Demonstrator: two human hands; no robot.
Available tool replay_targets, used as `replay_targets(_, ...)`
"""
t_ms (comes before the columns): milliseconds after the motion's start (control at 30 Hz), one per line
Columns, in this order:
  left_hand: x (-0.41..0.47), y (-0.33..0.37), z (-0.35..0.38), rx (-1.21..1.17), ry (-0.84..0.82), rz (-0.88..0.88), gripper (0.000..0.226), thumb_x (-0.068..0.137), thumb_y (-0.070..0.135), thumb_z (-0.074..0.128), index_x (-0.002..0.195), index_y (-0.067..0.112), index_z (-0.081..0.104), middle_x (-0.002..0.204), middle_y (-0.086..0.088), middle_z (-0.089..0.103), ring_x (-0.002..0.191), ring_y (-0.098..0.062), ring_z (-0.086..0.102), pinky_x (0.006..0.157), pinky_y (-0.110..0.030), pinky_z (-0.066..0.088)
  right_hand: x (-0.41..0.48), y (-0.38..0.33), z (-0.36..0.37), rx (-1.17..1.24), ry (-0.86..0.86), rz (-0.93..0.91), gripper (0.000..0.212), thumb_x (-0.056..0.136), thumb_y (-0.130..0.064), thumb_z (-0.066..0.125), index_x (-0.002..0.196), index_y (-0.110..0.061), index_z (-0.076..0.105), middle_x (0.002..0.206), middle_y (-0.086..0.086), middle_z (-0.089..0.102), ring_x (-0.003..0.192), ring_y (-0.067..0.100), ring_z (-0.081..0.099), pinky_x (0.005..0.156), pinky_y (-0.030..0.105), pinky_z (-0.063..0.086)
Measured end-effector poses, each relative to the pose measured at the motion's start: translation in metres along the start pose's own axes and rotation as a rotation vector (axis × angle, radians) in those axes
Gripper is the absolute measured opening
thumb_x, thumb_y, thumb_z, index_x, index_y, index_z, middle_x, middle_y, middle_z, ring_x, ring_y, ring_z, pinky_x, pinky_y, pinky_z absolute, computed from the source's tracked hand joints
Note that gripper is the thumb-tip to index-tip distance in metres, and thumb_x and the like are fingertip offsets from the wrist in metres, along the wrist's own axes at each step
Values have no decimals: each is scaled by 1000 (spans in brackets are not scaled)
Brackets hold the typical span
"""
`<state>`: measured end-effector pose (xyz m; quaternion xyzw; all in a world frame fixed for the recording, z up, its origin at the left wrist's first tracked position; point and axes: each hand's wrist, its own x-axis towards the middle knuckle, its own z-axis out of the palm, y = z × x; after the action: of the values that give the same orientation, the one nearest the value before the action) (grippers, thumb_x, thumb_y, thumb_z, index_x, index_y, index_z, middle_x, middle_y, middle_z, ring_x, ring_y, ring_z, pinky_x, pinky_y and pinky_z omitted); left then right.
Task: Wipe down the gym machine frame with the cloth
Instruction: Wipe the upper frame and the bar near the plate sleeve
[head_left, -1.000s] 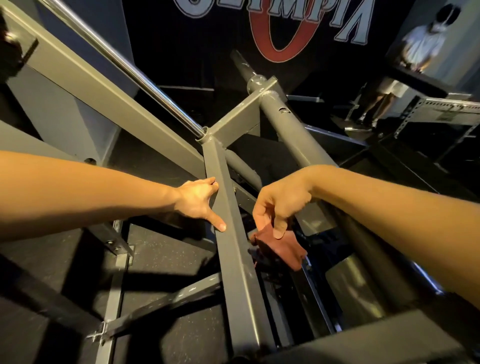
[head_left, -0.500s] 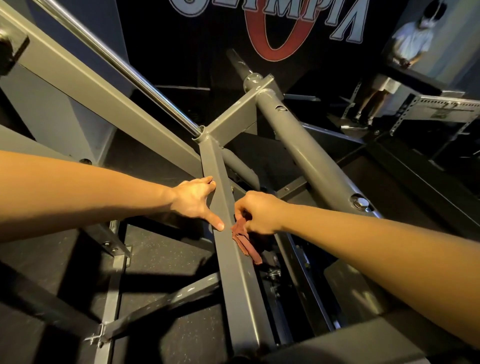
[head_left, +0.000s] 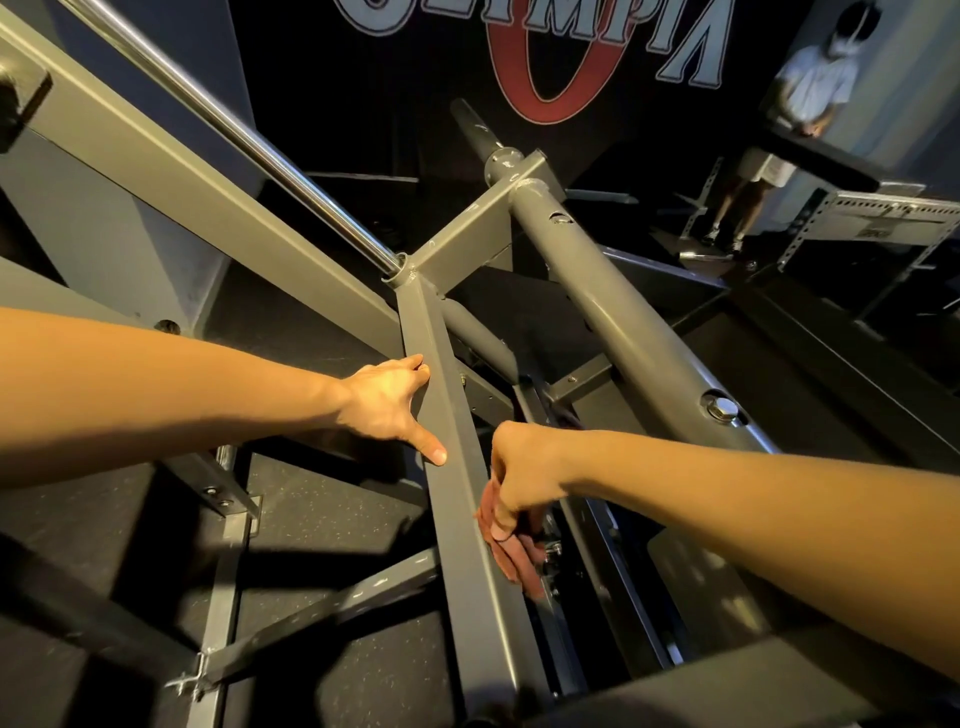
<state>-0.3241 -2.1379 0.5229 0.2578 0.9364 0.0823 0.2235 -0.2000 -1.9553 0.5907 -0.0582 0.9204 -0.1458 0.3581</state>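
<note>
A grey square beam (head_left: 457, 467) of the gym machine frame runs from the welded joint at centre down toward me. My left hand (head_left: 387, 408) rests flat against the beam's left face, thumb stretched onto its top. My right hand (head_left: 519, 473) presses a reddish-brown cloth (head_left: 511, 556) against the beam's right side, lower than my left hand. The cloth hangs below my fingers and is partly hidden by them.
A chrome bar (head_left: 234, 130) and a wide grey rail (head_left: 182, 176) slope up to the left. A thick round grey tube (head_left: 623, 332) with bolts runs up right of the beam. Black rubber floor (head_left: 311, 519) lies below. A person (head_left: 800, 104) stands at the far right by another rack.
My right hand brought the cloth from beside the round tube to the beam's right side, then slid it down the beam toward me. My left hand stayed put.
</note>
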Motion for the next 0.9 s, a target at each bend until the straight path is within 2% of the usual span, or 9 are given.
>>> replay_targets(167, -2, 2, 0, 14, 2, 1, 140, 62, 82, 74, 164, 12, 8, 172, -5, -3, 158, -25, -2, 128, -44, 14, -16, -8, 7, -34, -85, 29, 32, 78, -7, 85, 70, -15, 56, 75, 1, 62, 90, 26, 68, 77, 29, 58)
replay_targets(267, -3, 5, -1, 6, 4, -7, 138, 63, 80, 75, 164, 12, 10, 172, -5, -3, 158, -26, -2, 128, -45, 15, 3, -11, 0, -60, 167, 13, 24, 79, -21, 87, 86, -9, 67, 89, 8, 70, 91, 25, 70, 84, 38, 61)
replay_targets(367, -5, 6, 0, -11, 0, -13, 137, 65, 78, 75, 164, 13, 7, 172, -4, -5, 158, -26, -3, 127, -44, 12, 21, -13, -10, 17, 373, 32, 39, 76, -31, 90, 100, -8, 68, 91, 5, 72, 87, 21, 70, 81, 38, 62)
replay_targets(467, -6, 7, -3, -6, -2, -5, 134, 66, 76, 76, 164, 12, 9, 172, -5, -3, 158, -26, -1, 127, -44, 14, 10, -14, -7, -16, 194, 42, 33, 81, -22, 85, 103, -5, 67, 98, 11, 70, 92, 25, 69, 76, 33, 60)
replay_targets(567, -7, 8, -4, 1, -7, -6, 136, 65, 76, 75, 164, 12, 8, 172, -4, -3, 158, -26, -1, 127, -43, 13, -7, -14, 7, -38, -124, 89, 44, 79, -8, 85, 116, 5, 64, 98, 16, 67, 106, 38, 69, 93, 44, 58)
replay_targets(633, -7, 7, -3, -4, -7, -12, 137, 64, 77, 76, 164, 13, 6, 172, -4, -4, 158, -26, 0, 127, -42, 13, -9, -16, 11, -23, -179, 100, 51, 78, -4, 85, 123, 4, 62, 102, 16, 68, 108, 39, 68, 98, 47, 56)
replay_targets(700, -6, 7, -2, -3, -5, -12, 139, 63, 78, 76, 164, 12, 7, 172, -4, -3, 158, -25, 0, 127, -42, 14, -3, -18, 6, -36, -82, 76, 47, 80, -10, 85, 121, 0, 64, 111, 17, 70, 105, 35, 69, 94, 42, 58)
replay_targets(767, -5, 6, -2, -6, -9, -7, 139, 62, 78, 76, 163, 11, 8, 172, -5, -3, 158, -25, -2, 128, -43, 13, 8, -19, -3, -87, 96, 59, 39, 81, -19, 85, 112, -3, 68, 105, 14, 71, 98, 28, 70, 87, 38, 60)
replay_targets(900, -4, 5, 0, -10, 2, 16, 137, 63, 77, 77, 163, 10, 11, 172, -7, -4, 158, -26, -4, 128, -44, 13, 49, -16, -28, -41, 345, 24, 43, 73, -33, 92, 100, -8, 69, 91, 7, 72, 89, 23, 71, 82, 39, 62)
